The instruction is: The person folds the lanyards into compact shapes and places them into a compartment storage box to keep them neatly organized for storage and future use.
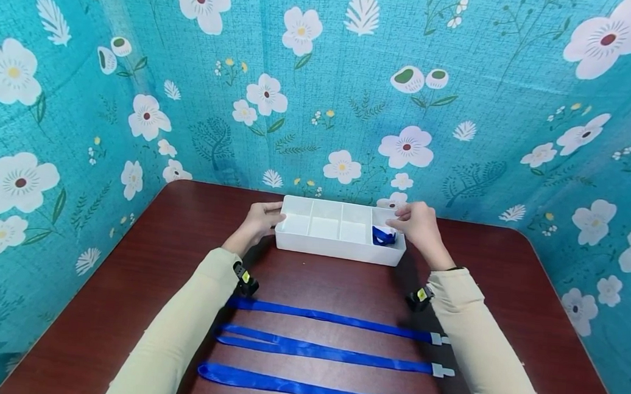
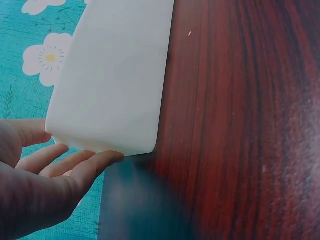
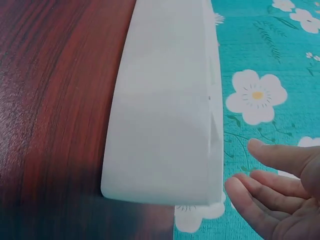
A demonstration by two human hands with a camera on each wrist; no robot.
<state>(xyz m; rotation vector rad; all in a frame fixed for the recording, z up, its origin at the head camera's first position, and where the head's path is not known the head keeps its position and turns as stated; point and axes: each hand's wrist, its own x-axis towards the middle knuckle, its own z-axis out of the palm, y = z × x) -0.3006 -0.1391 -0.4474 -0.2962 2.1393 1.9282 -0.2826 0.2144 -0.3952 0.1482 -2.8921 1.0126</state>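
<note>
A long white divided box stands near the back of the table. Its rightmost compartment holds a bundled blue lanyard; the other compartments are bare. At the box's left end, my left hand grips it, thumb by the rim and fingers against the end wall, as the left wrist view shows. My right hand hovers over the right compartment, holding nothing, its thumb and fingers apart in the right wrist view. Three blue lanyards, a back one, a middle one and a front one, lie flat nearer me.
The dark red wooden table has a blue flowered cloth hanging behind and beside it. Pale clips end the lanyards on the right, close to my right sleeve. My left sleeve reaches across the left side.
</note>
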